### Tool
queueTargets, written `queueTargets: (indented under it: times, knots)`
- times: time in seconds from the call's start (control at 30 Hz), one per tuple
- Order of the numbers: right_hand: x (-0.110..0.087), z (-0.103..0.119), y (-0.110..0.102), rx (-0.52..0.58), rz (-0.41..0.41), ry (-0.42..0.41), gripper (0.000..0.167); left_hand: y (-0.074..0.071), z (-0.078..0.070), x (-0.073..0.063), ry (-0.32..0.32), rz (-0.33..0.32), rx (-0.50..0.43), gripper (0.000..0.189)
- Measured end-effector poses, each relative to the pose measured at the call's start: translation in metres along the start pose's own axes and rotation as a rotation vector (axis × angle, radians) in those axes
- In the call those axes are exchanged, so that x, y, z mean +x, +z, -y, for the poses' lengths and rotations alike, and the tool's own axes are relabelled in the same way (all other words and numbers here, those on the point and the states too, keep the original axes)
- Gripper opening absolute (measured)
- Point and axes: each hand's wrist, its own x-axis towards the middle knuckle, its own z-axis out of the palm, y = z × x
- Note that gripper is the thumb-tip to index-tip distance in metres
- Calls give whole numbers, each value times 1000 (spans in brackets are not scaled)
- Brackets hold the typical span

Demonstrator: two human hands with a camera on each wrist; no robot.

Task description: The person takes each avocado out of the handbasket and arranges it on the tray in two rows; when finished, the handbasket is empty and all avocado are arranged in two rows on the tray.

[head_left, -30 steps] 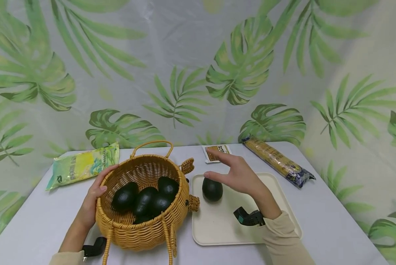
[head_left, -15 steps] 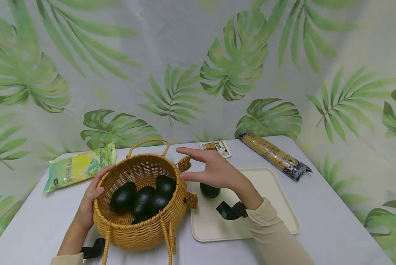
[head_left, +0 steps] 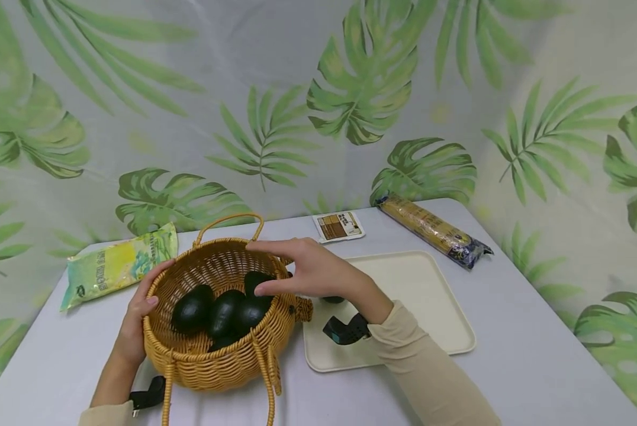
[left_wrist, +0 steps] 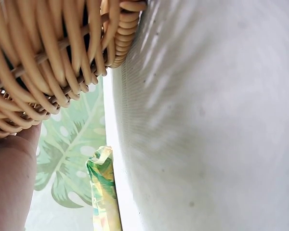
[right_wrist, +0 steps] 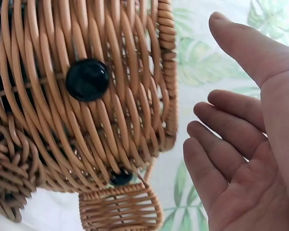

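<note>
A wicker basket (head_left: pixel 206 373) with an animal face, button eyes and a woven snout stands on the table. Several dark green avocados (head_left: pixel 192 309) lie inside it. My left hand (head_left: pixel 134 319) holds the basket's left rim, thumb over the edge. Seen from the left wrist, that hand (left_wrist: pixel 12 178) lies against the weave. Over the right rim my right hand (head_left: pixel 308 269) reaches with thumb and fingers spread, holding nothing. In the right wrist view the empty right hand (right_wrist: pixel 250 159) faces the basket's side (right_wrist: pixel 115 110). Another avocado (head_left: pixel 333 300) on the tray is mostly hidden behind the right hand.
A cream tray (head_left: pixel 420 296) lies right of the basket. Behind it are a small white-and-brown packet (head_left: pixel 340 226) and a long bag of noodles (head_left: pixel 433 229). A green-yellow bag (head_left: pixel 118 266) lies at the back left. The basket's handles (head_left: pixel 233 218) stick out front and back.
My right hand has moved left from above the tray's avocado to over the basket's right rim, staying spread and empty. The left hand keeps its hold. The head view has shifted slightly.
</note>
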Motion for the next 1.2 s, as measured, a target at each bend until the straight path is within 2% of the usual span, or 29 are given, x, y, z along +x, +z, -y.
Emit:
queueTargets:
  times: [0.13,0.33,0.5,0.77,0.87,1.0,1.1,1.2]
  knots:
    - [8,0,6,2,45,-17,69,-2,1,-1,11,1,-4,61]
    - [19,-2,11,139,106,-20,64,-2,3,-2,16,11,-3,60]
    - [31,-4,13,193,215,0,62,0,5,-3,-6,1,6,60]
    - [54,2,20,93,337,-33,61,0,4,-4,-22,-6,21,59]
    - [61,3,22,45,361,-62,59,0,3,-4,-22,-12,24,60]
    - [65,5,23,-25,387,-46,58,1,0,-4,-33,-21,35,60]
    - [66,5,23,-55,416,-27,58,2,0,-3,-23,-11,28,60]
    - [69,8,23,-108,439,-47,57,1,0,0,7,6,8,60]
